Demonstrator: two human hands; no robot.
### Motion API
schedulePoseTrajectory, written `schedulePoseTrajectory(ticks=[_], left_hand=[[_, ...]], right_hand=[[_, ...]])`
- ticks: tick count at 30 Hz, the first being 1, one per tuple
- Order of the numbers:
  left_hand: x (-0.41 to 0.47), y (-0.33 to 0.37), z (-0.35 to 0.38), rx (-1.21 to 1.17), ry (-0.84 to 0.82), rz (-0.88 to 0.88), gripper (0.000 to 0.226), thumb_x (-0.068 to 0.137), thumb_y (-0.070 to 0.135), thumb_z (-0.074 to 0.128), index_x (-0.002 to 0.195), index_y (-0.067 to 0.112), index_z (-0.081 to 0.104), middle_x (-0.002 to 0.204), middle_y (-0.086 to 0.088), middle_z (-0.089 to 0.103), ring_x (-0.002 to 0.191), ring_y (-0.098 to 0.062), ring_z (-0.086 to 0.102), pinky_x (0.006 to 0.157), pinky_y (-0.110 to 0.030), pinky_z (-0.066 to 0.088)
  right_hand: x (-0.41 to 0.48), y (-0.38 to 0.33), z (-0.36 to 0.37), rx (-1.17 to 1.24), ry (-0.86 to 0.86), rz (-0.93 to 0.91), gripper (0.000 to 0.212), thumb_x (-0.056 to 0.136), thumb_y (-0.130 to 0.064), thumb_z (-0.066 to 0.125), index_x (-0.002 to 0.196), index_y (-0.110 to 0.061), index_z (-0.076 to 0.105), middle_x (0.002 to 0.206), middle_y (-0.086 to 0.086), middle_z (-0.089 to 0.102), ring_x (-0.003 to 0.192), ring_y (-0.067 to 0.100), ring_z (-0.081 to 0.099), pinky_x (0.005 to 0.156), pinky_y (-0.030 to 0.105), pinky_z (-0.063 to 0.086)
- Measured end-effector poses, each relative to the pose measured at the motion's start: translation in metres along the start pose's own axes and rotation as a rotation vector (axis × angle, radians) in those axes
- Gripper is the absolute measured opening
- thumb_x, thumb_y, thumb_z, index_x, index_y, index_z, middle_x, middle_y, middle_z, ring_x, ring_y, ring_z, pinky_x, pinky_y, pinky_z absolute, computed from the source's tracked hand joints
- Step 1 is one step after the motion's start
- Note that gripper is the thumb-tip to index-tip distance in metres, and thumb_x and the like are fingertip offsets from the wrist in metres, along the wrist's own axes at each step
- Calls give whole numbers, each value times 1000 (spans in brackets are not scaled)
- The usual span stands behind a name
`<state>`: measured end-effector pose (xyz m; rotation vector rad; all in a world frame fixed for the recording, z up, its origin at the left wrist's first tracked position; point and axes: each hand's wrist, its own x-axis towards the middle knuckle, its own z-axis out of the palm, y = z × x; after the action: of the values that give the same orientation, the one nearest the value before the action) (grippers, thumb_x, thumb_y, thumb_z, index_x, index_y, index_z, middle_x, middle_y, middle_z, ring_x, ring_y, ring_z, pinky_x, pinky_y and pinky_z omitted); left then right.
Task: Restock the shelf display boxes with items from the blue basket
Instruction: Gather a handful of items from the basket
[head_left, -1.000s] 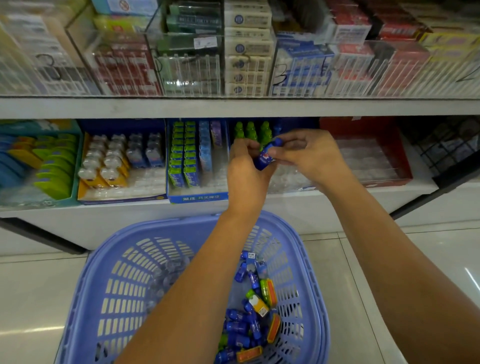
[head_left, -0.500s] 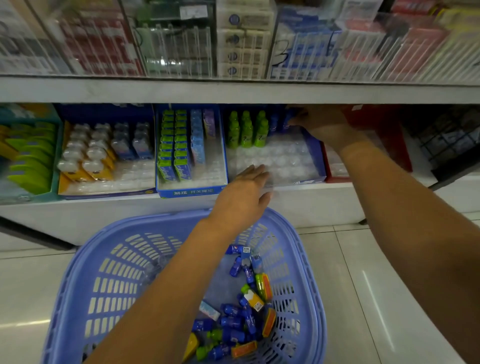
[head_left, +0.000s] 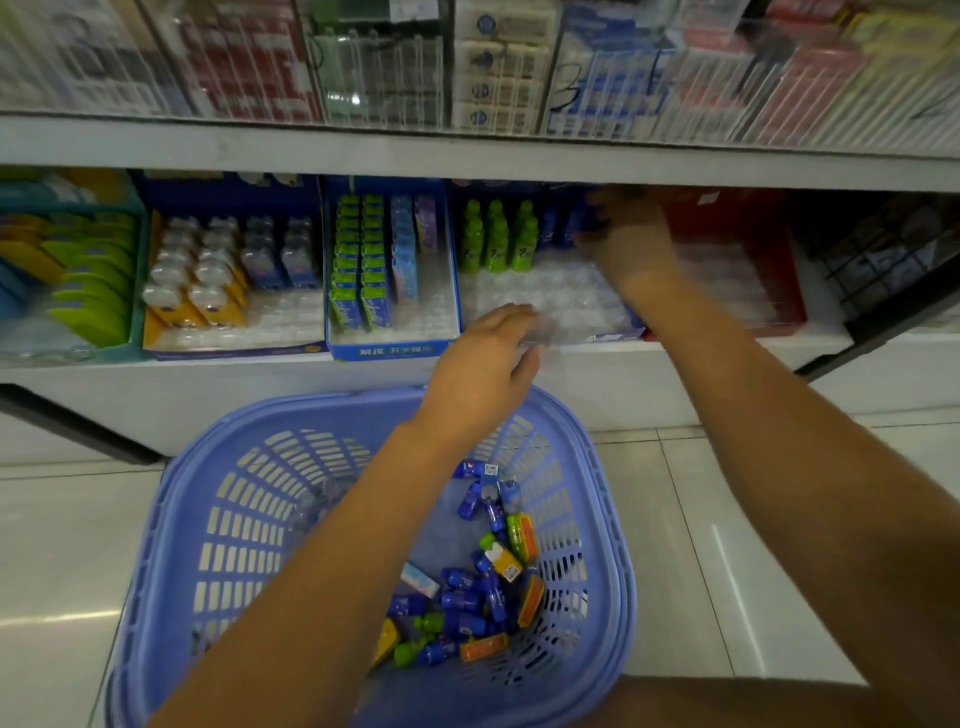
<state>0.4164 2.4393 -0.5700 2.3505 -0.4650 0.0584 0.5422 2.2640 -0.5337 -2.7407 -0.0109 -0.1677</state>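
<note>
We see a white lower shelf (head_left: 260, 395) carrying a row of display boxes, partly overhung by the upper shelf board (head_left: 467, 150). On the floor below sits a blue slotted plastic basket (head_left: 244, 519). Our left forearm crosses over it and hides part of the inside. The blue cardboard display box with a clear blister tray (head_left: 561, 301) is mostly bare, with filled rows only at the back.

Left hand (head_left: 483, 369): fingers (head_left: 514, 317) straight and loosely spread, holding nothing, at the box's front edge. Whether they touch it, we can't tell.

Right hand (head_left: 628, 239) is deep in the box under the upper board. It's blurred, so we can't tell the finger state or whether it holds anything.

Small green bottles (head_left: 496, 239) stand upright at the back, with small blue bottles (head_left: 558, 228) just beside the right hand. Loose blue, green and orange items (head_left: 467, 597) are piled in the basket's near right corner.
</note>
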Motion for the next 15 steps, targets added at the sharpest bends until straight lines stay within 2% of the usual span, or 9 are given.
schedulePoseTrajectory(ticks=[2, 3, 5, 7, 9, 11, 13, 15], left_hand=[[-24, -13, 2, -85, 162, 1, 28, 97, 22, 49, 120, 11, 60, 119, -5, 61, 109, -18, 56, 89, -23, 43], [-35, -25, 6, -93, 167, -32, 23, 97, 22, 50, 113, 11, 62, 109, -6, 64, 99, -20, 59, 83, -27, 47], [-62, -56, 18, -52, 0, -191, 17, 96, 19, 51, 102, 8, 63, 94, -10, 66, 85, -27, 62, 74, -36, 51], [-89, -89, 32, 86, -282, -352, 16, 96, 15, 48, 92, 6, 61, 89, -15, 64, 84, -33, 61, 72, -37, 45], [-118, -121, 48, 242, -570, -432, 23, 98, 16, 42, 103, 4, 61, 105, -19, 64, 97, -33, 60, 76, -35, 42], [-148, -146, 62, 255, -825, -501, 37, 99, 23, 41, 132, 5, 47, 130, -13, 56, 115, -30, 54, 86, -33, 42], [-173, -164, 73, 199, -915, -511, 60, 98, 26, 45, 150, 11, 20, 143, -11, 44, 126, -30, 47, 97, -35, 41], [-188, -175, 80, 158, -887, -522, 67, 95, 17, 47, 151, 9, 11, 145, -16, 41, 125, -33, 48, 101, -40, 41]], right_hand=[[-38, -16, 2, 15, 64, 0, 30, 87, -22, 64, 108, -1, 61, 106, 19, 65, 100, 31, 61, 84, 33, 46], [-60, -26, 4, 41, 8, -18, 26, 85, -25, 67, 98, -3, 65, 97, 18, 68, 92, 30, 63, 79, 33, 46], [-97, -48, 18, 24, -298, -50, 27, 81, -31, 71, 85, -5, 67, 88, 16, 70, 83, 29, 65, 75, 34, 49], [-122, -66, 44, -49, -629, -96, 33, 82, -33, 70, 86, 0, 67, 90, 18, 69, 82, 30, 66, 72, 35, 50], [-142, -68, 82, -87, -797, -102, 26, 85, -28, 67, 84, -2, 64, 91, 17, 68, 84, 31, 65, 69, 33, 46], [-160, -54, 124, -173, -841, -69, 15, 88, -21, 63, 87, -6, 65, 92, 14, 65, 91, 31, 61, 72, 31, 46], [-174, -32, 164, -254, -828, -36, 23, 91, -13, 56, 110, -3, 62, 115, 16, 59, 107, 33, 57, 88, 35, 48], [-183, -16, 191, -284, -816, -57, 31, 92, -7, 50, 122, -3, 56, 128, 18, 52, 116, 33, 51, 97, 37, 45]])
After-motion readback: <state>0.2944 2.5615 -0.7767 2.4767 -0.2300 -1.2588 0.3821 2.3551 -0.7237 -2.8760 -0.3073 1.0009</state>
